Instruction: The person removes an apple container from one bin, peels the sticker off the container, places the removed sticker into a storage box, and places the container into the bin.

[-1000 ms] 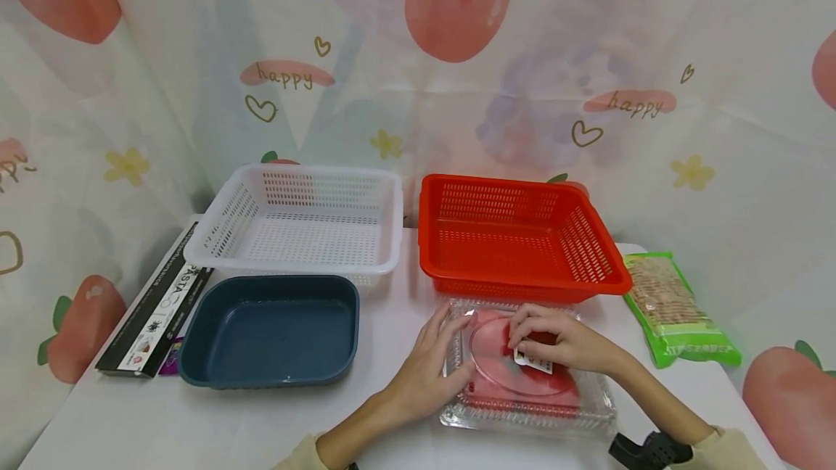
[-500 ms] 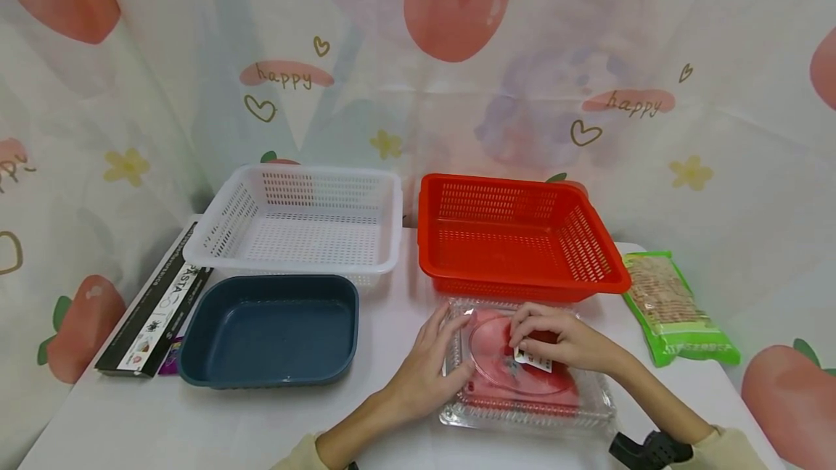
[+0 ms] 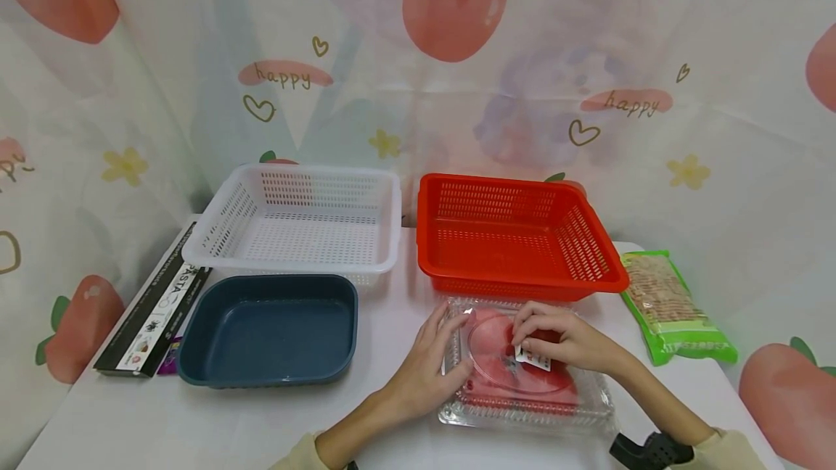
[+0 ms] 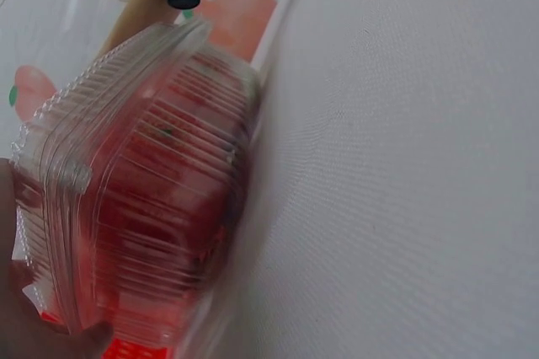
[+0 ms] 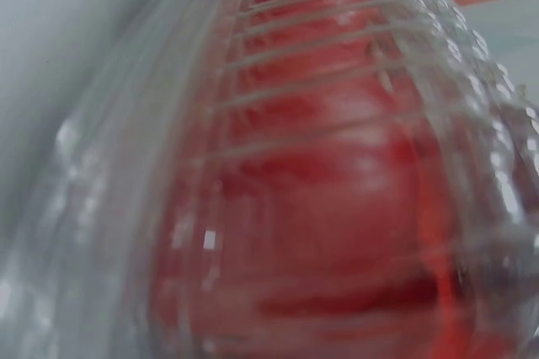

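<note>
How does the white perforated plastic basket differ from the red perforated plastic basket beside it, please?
The white perforated plastic basket stands at the back left of the table, behind a dark blue tray; the red perforated plastic basket stands at the back right, behind the clear plastic clamshell box that both hands touch. They differ in colour. Both are rectangular, slotted, upright and hold nothing visible.

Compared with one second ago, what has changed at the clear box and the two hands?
Almost nothing has changed. The left hand still rests against the left side of the clear plastic box, and the right hand still pinches the small white label on its lid. The box has not visibly moved. The red basket, white basket and blue tray stayed in place.
</note>
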Action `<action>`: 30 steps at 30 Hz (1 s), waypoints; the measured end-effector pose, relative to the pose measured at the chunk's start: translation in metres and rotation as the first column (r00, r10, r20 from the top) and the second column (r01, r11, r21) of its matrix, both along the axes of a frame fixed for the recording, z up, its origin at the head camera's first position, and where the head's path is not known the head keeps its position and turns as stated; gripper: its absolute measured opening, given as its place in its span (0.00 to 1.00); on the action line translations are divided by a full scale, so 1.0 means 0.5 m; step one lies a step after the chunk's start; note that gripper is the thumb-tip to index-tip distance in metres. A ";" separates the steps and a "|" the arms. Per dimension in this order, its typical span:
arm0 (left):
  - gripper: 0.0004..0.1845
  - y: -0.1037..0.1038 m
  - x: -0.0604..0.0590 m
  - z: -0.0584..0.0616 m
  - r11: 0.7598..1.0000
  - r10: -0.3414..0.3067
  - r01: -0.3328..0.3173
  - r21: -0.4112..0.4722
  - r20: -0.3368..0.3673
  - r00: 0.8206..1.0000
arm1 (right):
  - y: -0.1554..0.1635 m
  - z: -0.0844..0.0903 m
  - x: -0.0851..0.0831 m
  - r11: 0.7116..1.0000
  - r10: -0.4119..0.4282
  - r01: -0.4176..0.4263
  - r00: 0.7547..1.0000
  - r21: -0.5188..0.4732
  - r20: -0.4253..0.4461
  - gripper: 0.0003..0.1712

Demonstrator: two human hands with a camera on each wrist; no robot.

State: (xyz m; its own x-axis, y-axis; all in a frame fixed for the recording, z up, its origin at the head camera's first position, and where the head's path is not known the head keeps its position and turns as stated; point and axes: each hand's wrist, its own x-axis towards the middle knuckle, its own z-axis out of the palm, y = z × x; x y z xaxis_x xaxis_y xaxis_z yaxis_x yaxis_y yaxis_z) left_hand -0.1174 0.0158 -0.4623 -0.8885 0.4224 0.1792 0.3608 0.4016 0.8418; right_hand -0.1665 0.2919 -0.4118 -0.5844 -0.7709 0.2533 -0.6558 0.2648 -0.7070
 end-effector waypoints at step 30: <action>0.32 -0.001 0.000 0.000 1.000 0.002 -0.002 -0.014 -0.012 1.000 | 0.002 -0.009 -0.006 0.997 0.024 -0.023 1.000 -0.073 0.009 0.18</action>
